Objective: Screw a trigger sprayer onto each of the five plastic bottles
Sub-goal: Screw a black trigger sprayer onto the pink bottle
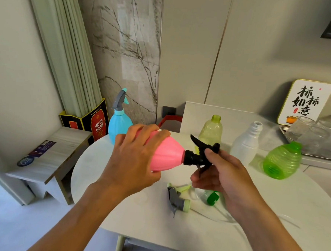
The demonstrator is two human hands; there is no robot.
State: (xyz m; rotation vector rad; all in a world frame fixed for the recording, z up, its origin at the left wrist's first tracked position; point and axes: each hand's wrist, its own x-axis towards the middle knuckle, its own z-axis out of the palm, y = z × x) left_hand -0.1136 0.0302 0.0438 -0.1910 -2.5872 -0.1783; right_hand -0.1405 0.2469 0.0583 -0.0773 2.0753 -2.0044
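Pale and rounded, the white table [146, 227] is carrying most of the job: a blue bottle [119, 125] is standing capped at the far left, while a yellow-green bottle [211, 131], a white bottle [246, 145] and a ribbed green bottle [281, 161] are waiting open-necked. A grey-and-green sprayer [176, 199] and a green sprayer [212, 198] are lying loose near the front.

Held sideways above the table, the pink bottle [165, 154] is being gripped round its belly by the left hand [137, 158], fingers wrapping over the top. The right hand [220, 173] is pinching the black trigger sprayer [201, 152], whose collar is sitting on the neck. This looks like the second bottle, mid-tightening; next it probably needs further twisting until snug.
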